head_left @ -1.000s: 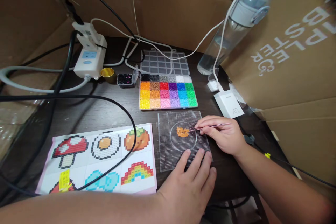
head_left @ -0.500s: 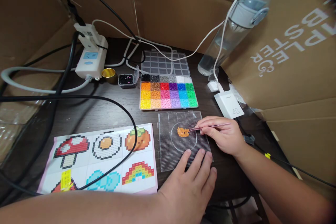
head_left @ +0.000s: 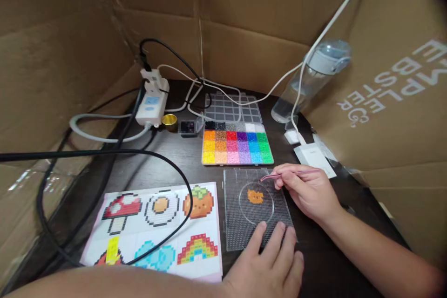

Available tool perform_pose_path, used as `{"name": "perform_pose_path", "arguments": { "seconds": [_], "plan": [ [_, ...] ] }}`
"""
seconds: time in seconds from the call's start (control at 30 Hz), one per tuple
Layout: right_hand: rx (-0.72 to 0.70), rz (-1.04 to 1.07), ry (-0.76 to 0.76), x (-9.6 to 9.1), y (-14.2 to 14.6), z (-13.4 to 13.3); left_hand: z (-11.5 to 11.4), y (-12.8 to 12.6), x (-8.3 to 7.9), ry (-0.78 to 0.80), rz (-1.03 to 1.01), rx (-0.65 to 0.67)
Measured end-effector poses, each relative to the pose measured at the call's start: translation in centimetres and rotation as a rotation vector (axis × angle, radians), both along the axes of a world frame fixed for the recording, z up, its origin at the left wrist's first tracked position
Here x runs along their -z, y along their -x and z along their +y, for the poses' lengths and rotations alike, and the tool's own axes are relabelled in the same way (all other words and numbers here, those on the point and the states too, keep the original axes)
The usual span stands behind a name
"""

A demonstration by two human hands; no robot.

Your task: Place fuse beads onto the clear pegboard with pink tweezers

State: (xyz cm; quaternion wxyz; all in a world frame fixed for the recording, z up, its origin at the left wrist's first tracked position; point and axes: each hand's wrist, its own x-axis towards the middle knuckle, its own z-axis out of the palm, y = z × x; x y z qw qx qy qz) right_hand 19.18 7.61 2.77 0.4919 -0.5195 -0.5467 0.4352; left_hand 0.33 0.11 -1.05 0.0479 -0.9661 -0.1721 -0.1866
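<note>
Pink tweezers (head_left: 296, 173) are pinched in my right hand (head_left: 307, 191), their tips held over the upper right of a clear pegboard (head_left: 234, 230). Whether a bead sits between the tips is too small to tell. A small patch of orange beads (head_left: 256, 196) stands on the pegs, inside a round outline on the board. My left hand (head_left: 267, 260) lies with fingers spread over the board's near edge. Behind the board, a divided bead box (head_left: 237, 164) holds beads sorted by colour, its clear lid folded back. To the left lies a pattern sheet (head_left: 131, 242) with pixel pictures.
A power strip (head_left: 152, 102), a gold cup (head_left: 169, 122) and a small box of dark beads (head_left: 188, 128) stand at the back left. A black cable loops over the sheet. On the right are a water bottle (head_left: 303, 88) and a white charger (head_left: 314, 159). Cardboard walls surround the table.
My right hand has drawn the tweezer tips away from the orange beads, toward the far side of the board. The whole view has shifted as my head moved; my left hand stays on the board.
</note>
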Motion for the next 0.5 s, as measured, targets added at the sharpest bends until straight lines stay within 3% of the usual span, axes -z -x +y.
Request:
{"name": "perform_pose_path", "arguments": {
  "seconds": [0.13, 0.3, 0.4, 0.5],
  "plan": [
    [0.012, 0.122, -0.005, -1.6, 2.7, 3.7, 0.0, -0.1, 1.0, -0.099, -0.071, -0.053],
    [0.068, -0.083, -0.082, -2.5, 6.6, 8.0, -0.1, 0.0, 1.5, -0.118, -0.081, -0.039],
    [0.062, -0.156, -0.069, -2.5, 7.6, 8.8, -0.2, -0.2, 1.6, -0.092, -0.067, -0.034],
    [0.086, -0.135, -0.111, -2.9, 6.9, 8.3, -0.4, -0.2, 1.4, -0.049, -0.048, -0.035]
  ]
}}
